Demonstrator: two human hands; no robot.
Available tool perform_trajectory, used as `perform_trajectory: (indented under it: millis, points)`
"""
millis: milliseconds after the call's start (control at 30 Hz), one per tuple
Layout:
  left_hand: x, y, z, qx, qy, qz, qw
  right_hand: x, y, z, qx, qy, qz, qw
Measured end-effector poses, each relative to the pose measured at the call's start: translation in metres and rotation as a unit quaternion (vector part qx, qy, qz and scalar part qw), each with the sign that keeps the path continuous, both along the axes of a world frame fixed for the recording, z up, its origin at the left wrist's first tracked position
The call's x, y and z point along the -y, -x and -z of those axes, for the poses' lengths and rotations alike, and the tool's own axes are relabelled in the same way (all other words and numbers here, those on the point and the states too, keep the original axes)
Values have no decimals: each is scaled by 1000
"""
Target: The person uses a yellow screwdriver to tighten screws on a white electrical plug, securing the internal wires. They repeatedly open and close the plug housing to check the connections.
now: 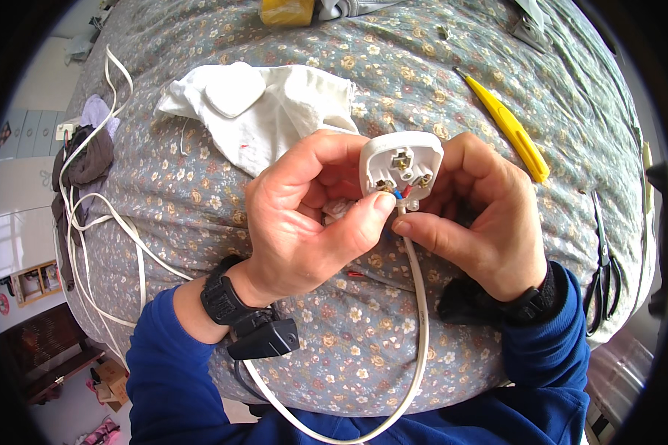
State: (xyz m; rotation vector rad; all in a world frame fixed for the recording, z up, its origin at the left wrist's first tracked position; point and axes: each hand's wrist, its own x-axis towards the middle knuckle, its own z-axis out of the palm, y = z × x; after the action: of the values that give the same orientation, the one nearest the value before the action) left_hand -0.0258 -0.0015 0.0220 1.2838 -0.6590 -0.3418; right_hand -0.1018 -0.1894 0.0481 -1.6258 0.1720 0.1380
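Note:
Between my two hands is an opened white plug (376, 154), its inside facing me with brass terminals showing. A blue wire and a red wire run into it from a white cable (421, 311) that loops down toward my lap. My left hand (304, 215) grips the plug's left side, thumb pressed by the blue wire. My right hand (490, 215) closes round the right side, its thumb at the cable where it enters the plug. The fingers behind the plug are partly hidden. Beyond the hands, a white plug cover (234, 89) lies on a white cloth (304, 93).
A yellow screwdriver (508, 122) lies to the right on the flowered bedspread (334, 378). Black scissors (605, 274) rest near the right edge. Loose white cable (137, 237) is strewn along the left side. At the far edge is a yellow object (287, 12).

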Motion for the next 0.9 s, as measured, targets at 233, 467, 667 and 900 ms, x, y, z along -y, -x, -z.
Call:
perform_trajectory:
  millis: [233,467,667,900]
  points:
    - [1,0,1,-34,13,0,999,0,-1,0,0,26,-20,999]
    - [1,-1,0,-51,31,27,998,1,-2,-1,6,-8,-11,1000]
    - [0,-1,0,-46,22,32,998,0,-3,-2,14,13,-12,1000]
    - [2,-3,3,-55,18,24,998,2,-3,-4,23,62,-23,998]
